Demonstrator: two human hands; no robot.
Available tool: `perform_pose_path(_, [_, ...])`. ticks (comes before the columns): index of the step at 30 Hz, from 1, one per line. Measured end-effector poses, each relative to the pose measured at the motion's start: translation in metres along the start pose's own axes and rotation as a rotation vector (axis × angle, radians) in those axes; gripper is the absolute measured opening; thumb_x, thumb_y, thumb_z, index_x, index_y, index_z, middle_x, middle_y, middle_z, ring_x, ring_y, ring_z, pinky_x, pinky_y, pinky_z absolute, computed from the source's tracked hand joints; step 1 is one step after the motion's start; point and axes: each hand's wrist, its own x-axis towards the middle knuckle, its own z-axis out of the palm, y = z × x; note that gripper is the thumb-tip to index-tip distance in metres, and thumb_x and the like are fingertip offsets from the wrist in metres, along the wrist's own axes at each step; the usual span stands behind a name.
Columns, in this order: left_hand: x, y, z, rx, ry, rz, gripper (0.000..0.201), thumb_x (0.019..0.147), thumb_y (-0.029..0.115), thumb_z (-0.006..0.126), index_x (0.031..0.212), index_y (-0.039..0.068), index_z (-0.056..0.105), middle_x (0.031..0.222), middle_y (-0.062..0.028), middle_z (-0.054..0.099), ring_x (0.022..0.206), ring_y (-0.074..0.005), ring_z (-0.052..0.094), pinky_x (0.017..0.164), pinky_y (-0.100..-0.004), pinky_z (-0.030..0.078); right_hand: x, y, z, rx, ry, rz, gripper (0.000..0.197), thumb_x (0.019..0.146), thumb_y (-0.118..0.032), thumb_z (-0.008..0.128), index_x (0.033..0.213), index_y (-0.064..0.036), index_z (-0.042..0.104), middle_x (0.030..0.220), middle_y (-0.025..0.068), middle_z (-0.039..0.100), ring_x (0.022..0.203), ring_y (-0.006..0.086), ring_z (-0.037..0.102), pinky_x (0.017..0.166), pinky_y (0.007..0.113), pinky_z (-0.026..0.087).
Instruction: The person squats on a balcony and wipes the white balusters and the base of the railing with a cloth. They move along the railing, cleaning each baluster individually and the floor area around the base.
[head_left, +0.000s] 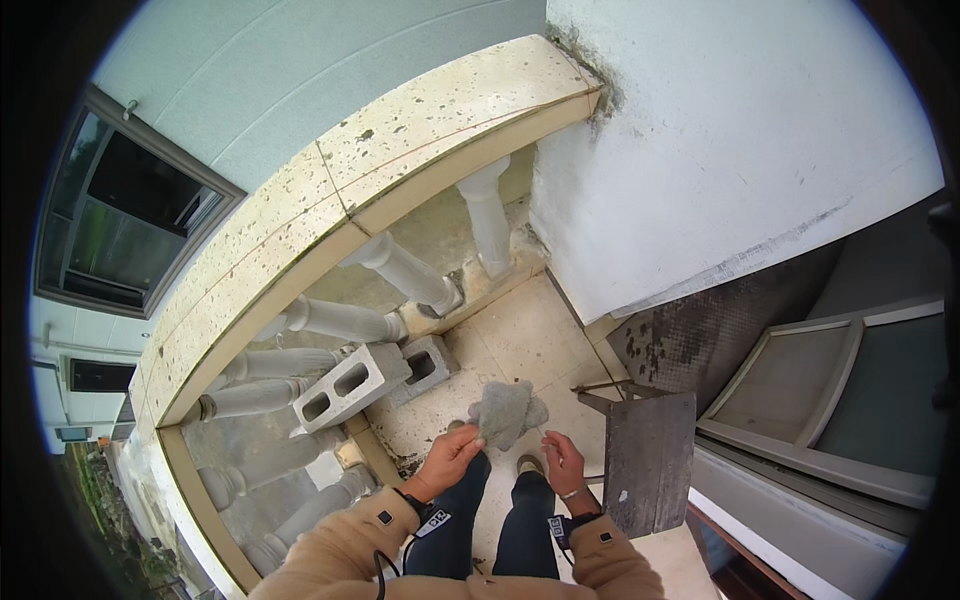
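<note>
A crumpled grey rag hangs in front of me above the tiled floor. My left hand has its fingers closed on the rag's lower left edge. Close to the rag's lower right side is my right hand, its fingers curled together. Whether that hand pinches a corner of the rag or something small, I cannot make out. Both wrists carry dark bands with small devices. My shoes and dark trouser legs show below the hands.
Two grey hollow concrete blocks lie at the left against white balusters. A speckled stone railing curves above them. To the right stand a dark wooden stool, a white wall and a framed window.
</note>
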Motion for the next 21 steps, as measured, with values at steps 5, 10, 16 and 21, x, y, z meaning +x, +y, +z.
perform_pose_path(5, [0.057,0.052,-0.048,0.252,0.053,0.415,0.015,0.094,0.009,0.064,0.108,0.003,0.068,0.11,-0.015,0.065,0.092,-0.0345,0.065,0.081,-0.0361,0.052,0.057,-0.016,0.076,0.185,0.163,-0.026,0.022,0.097,-0.003,0.056,0.117,-0.0007,0.064,0.104,0.0122,0.07,0.094,0.0235,0.069,0.081,0.033,0.053])
perform_pose_path(10, [0.123,0.048,-0.059,0.423,0.046,0.499,0.025,0.086,0.005,0.07,0.111,0.003,0.068,0.119,-0.0174,0.066,0.104,-0.0377,0.066,0.09,-0.0396,0.055,0.162,-0.02,0.121,0.435,0.145,-0.271,0.022,0.098,-0.001,0.054,0.118,0.0025,0.062,0.103,0.0086,0.071,0.094,0.0195,0.069,0.082,0.035,0.054])
perform_pose_path(16, [0.219,-0.001,-0.072,0.088,0.519,0.459,0.028,0.101,0.011,0.059,0.123,-0.004,0.066,0.128,-0.0208,0.066,0.118,-0.0337,0.063,0.1,-0.0372,0.047,0.245,-0.015,0.121,0.655,-0.361,-0.111,0.036,0.1,-0.007,0.057,0.133,0.002,0.048,0.097,0.0068,0.068,0.083,0.0114,0.065,0.072,0.025,0.053])
perform_pose_path(21, [0.255,-0.055,-0.054,0.035,0.599,0.652,0.029,0.102,0.013,0.059,0.123,-0.005,0.065,0.119,-0.0191,0.068,0.11,-0.0277,0.064,0.099,-0.0348,0.047,0.294,-0.009,0.092,0.03,-0.457,-0.299,0.012,0.096,-0.012,0.065,0.096,-0.0012,0.062,0.072,0.0079,0.063,0.062,0.0142,0.061,0.058,0.029,0.048])
